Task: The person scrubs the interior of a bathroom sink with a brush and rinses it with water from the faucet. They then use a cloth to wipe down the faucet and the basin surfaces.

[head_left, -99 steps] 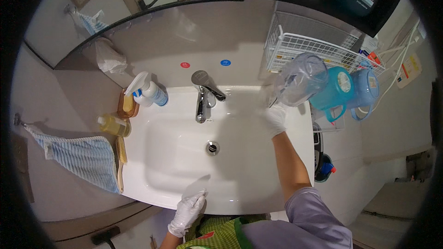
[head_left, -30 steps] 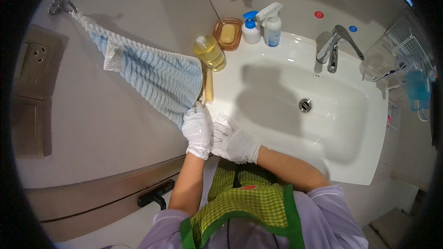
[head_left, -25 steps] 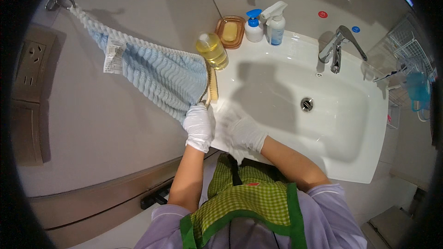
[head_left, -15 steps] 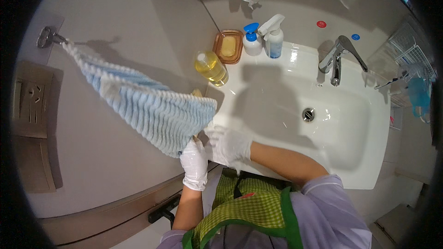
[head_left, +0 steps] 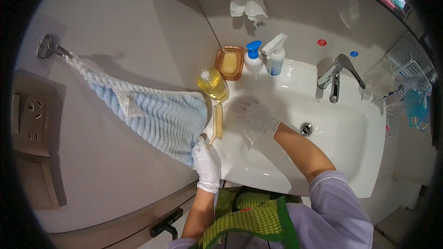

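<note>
A light blue ribbed towel (head_left: pixel 157 115) with a white border hangs slantwise from a metal wall hook (head_left: pixel 57 51). My left hand (head_left: pixel 206 165), in a white glove, is closed at the towel's lower corner, drawing it down and right. Beside those fingers, a pale wooden brush (head_left: pixel 217 122) lies on the left rim of the white sink (head_left: pixel 339 168), its handle toward me. Over the left side of the basin is my right hand (head_left: pixel 256 117), also gloved. Its fingers look stretched out, though somewhat blurred, and I see nothing held in them.
A bottle of yellow liquid (head_left: pixel 213 84) stands behind the brush. Further back are a soap dish (head_left: pixel 221 71) with yellow soap, a blue-topped pump bottle (head_left: pixel 253 60) and a white spray bottle (head_left: pixel 276 57). A chrome faucet (head_left: pixel 339 71) rises at the sink's back; a wire rack (head_left: pixel 410 71) is at right.
My right hand has moved away from my left, up and right over the basin. The towel's edge has shifted left, exposing the brush. My left hand keeps its hold at the towel corner.
</note>
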{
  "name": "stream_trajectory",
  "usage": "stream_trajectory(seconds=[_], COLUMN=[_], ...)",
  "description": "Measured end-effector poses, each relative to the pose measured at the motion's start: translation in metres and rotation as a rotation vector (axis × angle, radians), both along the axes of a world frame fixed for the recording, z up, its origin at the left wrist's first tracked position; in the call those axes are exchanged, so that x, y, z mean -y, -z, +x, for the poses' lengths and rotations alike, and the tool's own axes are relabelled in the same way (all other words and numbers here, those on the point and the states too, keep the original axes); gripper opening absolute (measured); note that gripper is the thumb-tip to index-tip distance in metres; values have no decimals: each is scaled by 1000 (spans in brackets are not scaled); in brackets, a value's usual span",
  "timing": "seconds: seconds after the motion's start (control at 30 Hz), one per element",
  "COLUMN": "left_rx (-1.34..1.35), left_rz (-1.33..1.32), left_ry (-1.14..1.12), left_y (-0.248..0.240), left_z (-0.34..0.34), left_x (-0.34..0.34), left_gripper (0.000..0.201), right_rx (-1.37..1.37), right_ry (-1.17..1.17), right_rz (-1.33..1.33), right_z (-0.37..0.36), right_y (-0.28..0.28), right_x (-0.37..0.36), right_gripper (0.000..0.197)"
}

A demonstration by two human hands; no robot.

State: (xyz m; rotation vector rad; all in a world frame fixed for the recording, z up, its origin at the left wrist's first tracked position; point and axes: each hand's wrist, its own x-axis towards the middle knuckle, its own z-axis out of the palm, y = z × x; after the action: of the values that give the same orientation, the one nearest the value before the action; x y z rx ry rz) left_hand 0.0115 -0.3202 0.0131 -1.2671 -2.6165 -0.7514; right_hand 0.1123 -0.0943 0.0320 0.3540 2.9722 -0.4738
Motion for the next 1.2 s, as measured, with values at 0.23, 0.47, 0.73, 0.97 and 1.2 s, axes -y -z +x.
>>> stream_trajectory(seconds=[0.23, 0.47, 0.73, 0.97, 1.2], left_rx=[793, 50, 1197, 101, 211], left_rz=[184, 174, 724, 324, 355], left_ry=[-92, 503, 459, 134, 288], left_y=[-50, -55, -30, -20, -28], left_z=[46, 50, 17, 0, 16], left_x=[-14, -99, -271, -308, -298], left_gripper=[25, 34, 29, 62, 101], right_rx=[-356, -399, -194, -524, -560], right_ry=[214, 479, 281, 537, 503], right_rz=[60, -459, 713, -20, 48], right_z=[-27, -25, 41, 53, 51], right_y=[26, 33, 73, 78, 82], right_x=[-11, -34, -64, -64, -71], right_gripper=[41, 38, 42, 41, 39])
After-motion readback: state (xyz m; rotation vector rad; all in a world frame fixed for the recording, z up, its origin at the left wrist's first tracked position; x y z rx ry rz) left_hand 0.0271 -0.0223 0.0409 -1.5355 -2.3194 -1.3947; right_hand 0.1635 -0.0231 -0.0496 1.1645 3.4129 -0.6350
